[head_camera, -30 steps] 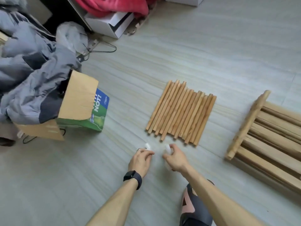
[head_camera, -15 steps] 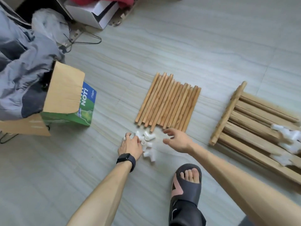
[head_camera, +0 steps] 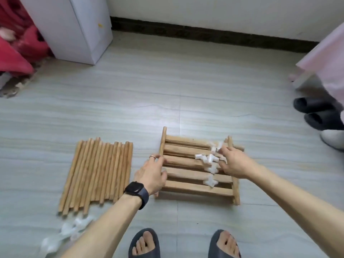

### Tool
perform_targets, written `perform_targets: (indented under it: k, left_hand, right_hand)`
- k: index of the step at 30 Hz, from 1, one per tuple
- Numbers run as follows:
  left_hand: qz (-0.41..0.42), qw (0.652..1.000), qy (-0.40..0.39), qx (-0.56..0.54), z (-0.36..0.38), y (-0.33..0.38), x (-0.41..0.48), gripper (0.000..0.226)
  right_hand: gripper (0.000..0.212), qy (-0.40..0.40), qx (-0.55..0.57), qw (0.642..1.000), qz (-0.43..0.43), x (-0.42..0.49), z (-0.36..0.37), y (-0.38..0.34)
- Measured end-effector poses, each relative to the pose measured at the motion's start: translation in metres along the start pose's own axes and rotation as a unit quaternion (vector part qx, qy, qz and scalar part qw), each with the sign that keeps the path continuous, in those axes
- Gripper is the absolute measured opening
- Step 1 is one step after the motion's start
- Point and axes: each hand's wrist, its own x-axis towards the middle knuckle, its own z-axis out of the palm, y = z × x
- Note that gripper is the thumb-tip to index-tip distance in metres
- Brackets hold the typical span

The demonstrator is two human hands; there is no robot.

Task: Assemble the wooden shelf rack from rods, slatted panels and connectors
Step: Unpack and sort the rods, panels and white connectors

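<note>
A stack of wooden slatted panels (head_camera: 186, 189) lies flat on the floor in front of my feet. Several white plastic connectors (head_camera: 209, 161) lie on its right half. My left hand (head_camera: 151, 174) is at the stack's left side rail, with its fingers curled over the rail and the slat ends. My right hand (head_camera: 233, 162) reaches over the right side, fingers spread and touching the connectors. A row of wooden rods (head_camera: 96, 174) lies side by side to the left. A second heap of white connectors (head_camera: 63, 233) sits at the rods' near end, blurred.
My two feet in dark slippers (head_camera: 144, 243) stand just behind the panels. A white cabinet (head_camera: 78, 28) and red cloth (head_camera: 16, 47) are at the back left. Dark shoes (head_camera: 316, 110) and pink fabric (head_camera: 327, 58) are at the right, the wall behind.
The view has swung right from the rods and the small connector heap to the panels. Both hands left that heap and now reach onto the panel stack.
</note>
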Motion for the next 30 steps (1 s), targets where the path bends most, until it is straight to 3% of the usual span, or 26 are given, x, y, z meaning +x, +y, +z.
perform_targets:
  k: [3,8,14,18,23,27,30]
  left_hand:
    - [0.044,0.997,-0.053,0.037,0.028,0.044,0.027,0.04]
    - [0.07,0.986,-0.119,0.097,0.086,0.078,0.061,0.058]
    - [0.108,0.981,-0.065,0.146,0.122,0.084,0.11,0.072]
    - [0.16,0.973,-0.061,0.152,0.129,0.089,0.138,0.053]
    - [0.16,0.976,-0.073,0.129,0.13,0.092,0.146,0.035]
    - [0.191,0.97,-0.076,0.127,0.131,0.099,0.138,0.059]
    - [0.163,0.971,-0.094,0.149,0.14,0.116,0.134,0.07]
  right_hand:
    - [0.062,-0.002,0.066,0.995,0.077,-0.008,0.047,0.036]
    - [0.071,0.016,0.153,0.982,0.109,-0.006,0.116,0.042]
    - [0.057,0.089,0.122,0.985,0.082,0.012,0.151,0.011]
    - [0.038,0.112,0.126,0.984,0.057,0.016,0.155,0.008]
    - [0.034,0.142,0.249,0.954,0.086,0.017,0.148,0.016]
    - [0.019,0.18,0.349,0.906,0.159,0.028,0.13,0.049]
    - [0.016,0.174,0.263,0.935,0.163,0.043,0.115,0.077]
